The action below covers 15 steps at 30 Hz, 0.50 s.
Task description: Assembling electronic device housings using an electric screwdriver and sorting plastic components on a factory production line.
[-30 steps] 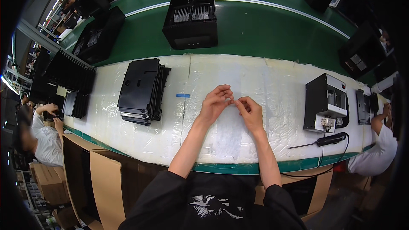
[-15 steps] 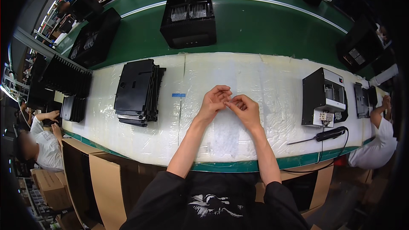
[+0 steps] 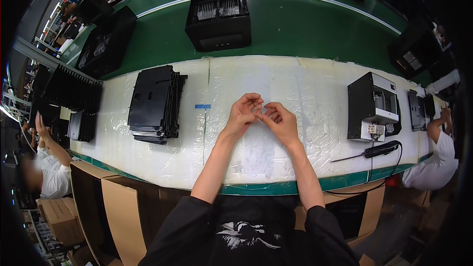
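Over the middle of the white padded worktop [image 3: 261,74], my two hands meet at the fingertips. My left hand [image 3: 242,113] has its palm partly turned up, its fingers loosely curled and apart from the thumb; nothing shows in it. Thumb and forefinger of my right hand [image 3: 280,122] are pinched together against the tip of my left thumb. Whether something tiny sits in that pinch cannot be seen. To the left of my hands lies a stack of black plastic panels [image 3: 150,99]. A small strip of blue tape [image 3: 202,106] is stuck nearer my left hand.
A black-and-silver machine [image 3: 370,108] stands at right, with a corded electric screwdriver [image 3: 379,149] before it. Beyond, a green conveyor [image 3: 305,29] carries black cases, one open case [image 3: 218,19] among them. Co-workers sit at both sides. Cardboard boxes [image 3: 123,212] stand below the front edge.
My hands stay together, with slightly shifted fingers. The whole view has moved a little. At far left, a co-worker's hand has risen from the black parts.
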Tool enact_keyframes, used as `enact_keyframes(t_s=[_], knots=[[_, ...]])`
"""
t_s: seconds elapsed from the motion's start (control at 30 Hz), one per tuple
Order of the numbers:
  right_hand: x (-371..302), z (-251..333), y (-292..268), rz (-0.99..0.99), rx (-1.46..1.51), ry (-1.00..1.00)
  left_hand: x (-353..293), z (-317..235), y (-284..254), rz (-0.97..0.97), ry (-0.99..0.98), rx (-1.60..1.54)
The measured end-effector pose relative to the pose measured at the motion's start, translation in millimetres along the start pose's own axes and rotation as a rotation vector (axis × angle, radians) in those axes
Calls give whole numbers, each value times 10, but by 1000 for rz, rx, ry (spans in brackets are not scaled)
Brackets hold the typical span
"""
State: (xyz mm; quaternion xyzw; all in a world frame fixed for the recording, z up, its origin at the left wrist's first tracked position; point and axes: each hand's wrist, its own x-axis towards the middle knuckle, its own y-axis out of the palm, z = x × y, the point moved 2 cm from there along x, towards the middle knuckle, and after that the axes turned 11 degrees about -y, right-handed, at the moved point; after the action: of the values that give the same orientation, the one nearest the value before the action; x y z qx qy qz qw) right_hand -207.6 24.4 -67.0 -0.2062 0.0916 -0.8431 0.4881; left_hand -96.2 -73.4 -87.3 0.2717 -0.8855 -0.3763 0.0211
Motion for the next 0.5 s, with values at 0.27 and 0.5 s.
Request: enact_keyframes(t_s=[0.27,0.5], knots=[[3,-119,0,-30,189,131,14,-23,-127,-58,69,-177],[10,-118,-11,-24,140,84,-9,-45,-23,-51,-36,-201]])
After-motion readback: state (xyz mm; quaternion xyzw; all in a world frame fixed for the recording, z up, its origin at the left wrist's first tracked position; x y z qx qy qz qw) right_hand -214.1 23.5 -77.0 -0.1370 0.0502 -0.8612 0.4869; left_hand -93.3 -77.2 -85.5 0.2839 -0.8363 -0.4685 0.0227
